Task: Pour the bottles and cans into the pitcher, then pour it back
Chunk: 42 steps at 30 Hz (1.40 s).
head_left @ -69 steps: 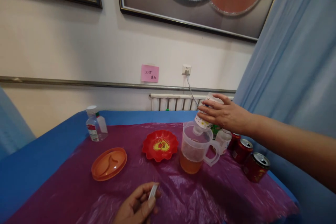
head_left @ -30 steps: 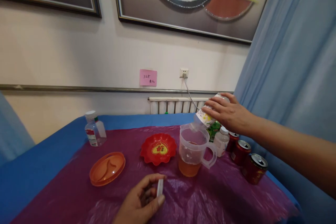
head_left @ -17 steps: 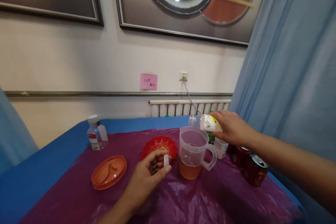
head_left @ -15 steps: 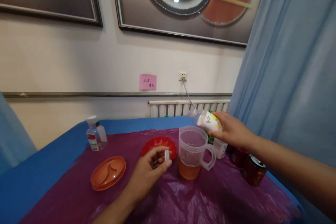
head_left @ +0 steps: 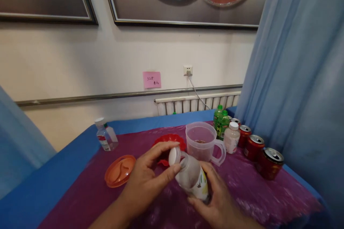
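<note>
In my left hand [head_left: 150,175] a white bottle cap [head_left: 175,156] is pinched between thumb and fingers. It is at the mouth of a clear bottle [head_left: 192,177] with a white and yellow label; whether it touches the rim I cannot tell. My right hand [head_left: 216,195] grips this bottle low on its body, tilted with the mouth toward the left hand. Just behind the bottle stands a translucent measuring jug [head_left: 201,137] with some liquid showing inside. A red scalloped bowl [head_left: 169,139] sits behind my left hand, partly hidden by it.
An orange lid [head_left: 120,171] lies at left, with a clear white-capped bottle [head_left: 106,137] behind it. To the right stand green bottles [head_left: 222,125], a white-capped bottle [head_left: 232,139] and several red cans [head_left: 254,146]. Purple sheeting [head_left: 255,193] covers the blue tabletop.
My right hand has brought the bottle from above the jug down in front of it, turning it mouth-up. My left hand has moved the cap to the bottle's mouth. The view has shifted.
</note>
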{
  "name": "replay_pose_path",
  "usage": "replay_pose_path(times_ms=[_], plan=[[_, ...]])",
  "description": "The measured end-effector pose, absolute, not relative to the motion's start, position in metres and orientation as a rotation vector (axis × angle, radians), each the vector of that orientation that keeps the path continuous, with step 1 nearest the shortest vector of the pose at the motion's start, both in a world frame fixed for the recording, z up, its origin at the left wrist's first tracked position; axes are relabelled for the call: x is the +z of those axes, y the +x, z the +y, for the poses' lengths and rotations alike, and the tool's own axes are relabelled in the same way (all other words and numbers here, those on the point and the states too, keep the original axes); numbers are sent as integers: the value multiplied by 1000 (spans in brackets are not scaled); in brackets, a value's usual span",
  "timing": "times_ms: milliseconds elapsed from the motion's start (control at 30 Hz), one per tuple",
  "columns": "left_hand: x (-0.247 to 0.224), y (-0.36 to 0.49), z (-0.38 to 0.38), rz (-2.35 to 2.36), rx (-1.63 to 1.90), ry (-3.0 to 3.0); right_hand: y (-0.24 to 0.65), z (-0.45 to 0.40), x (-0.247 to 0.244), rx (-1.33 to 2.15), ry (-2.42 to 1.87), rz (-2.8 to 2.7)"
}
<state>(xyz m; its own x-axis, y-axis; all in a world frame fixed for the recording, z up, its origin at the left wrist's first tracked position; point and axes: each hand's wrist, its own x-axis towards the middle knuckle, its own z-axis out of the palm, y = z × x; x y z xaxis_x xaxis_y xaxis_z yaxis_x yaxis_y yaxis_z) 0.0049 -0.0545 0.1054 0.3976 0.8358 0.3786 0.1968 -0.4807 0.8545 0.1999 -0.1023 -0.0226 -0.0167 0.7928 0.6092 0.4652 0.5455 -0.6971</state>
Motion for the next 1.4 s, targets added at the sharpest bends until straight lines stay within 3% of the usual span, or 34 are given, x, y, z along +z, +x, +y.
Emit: replay_pose_path(times_ms=[200,333,433,600,700,800,1000,1200,1400], plan=[[95,0,-62,1020,983,2323,212,-97,-47,-27,-1174,-1703],[97,-4,-62,997,885,2332,218,-100,-54,14,-1132,-1697],[106,-8,-57,841,768,2248,217,-105,-48,393,-992,-1684],[119,-11,-47,573,634,1918,206,-113,-42,1433,-627,-1409],[117,-10,-45,545,633,1769,198,-113,-44,1620,-591,-1297],[112,-5,-50,570,675,1759,194,-111,-47,1514,-597,-1304],[94,21,-68,833,983,1585,192,-106,-57,716,-936,-1527],[89,20,-56,775,906,1443,185,-104,-52,589,-914,-1638],[84,30,-53,994,1127,1388,177,-96,-65,183,-1151,-1605]])
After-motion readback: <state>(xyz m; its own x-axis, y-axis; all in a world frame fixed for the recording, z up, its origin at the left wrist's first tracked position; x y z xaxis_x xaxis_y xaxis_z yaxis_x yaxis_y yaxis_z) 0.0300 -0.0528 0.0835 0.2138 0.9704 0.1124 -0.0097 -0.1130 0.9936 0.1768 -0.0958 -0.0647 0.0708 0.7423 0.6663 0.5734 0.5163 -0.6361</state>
